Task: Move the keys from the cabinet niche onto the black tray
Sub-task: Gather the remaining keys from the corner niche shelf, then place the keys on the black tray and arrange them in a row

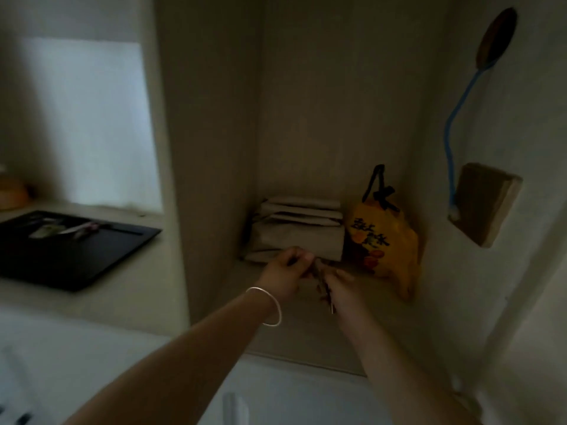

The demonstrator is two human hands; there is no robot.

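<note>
Dim room, pale plaster walls. Bright frosted window (89,124) at left above a light counter (92,302). On the right wall (521,271), a wooden block (484,204) and a blue cord (451,139) hang. Picture blurred.

The tray (73,259) lies on the counter (122,299) to the left of the cabinet niche (306,118), with a few small items near its back edge. Inside the niche, a stack of folded cloth (296,230) sits at the back of the shelf (291,326), and a bag (383,240) stands just beside it in the back right corner. Both hands reach in before the stack: the left hand (287,273) touches its front edge, the right hand (339,288) is just beside, and the keys (325,286) hang between them.
</note>
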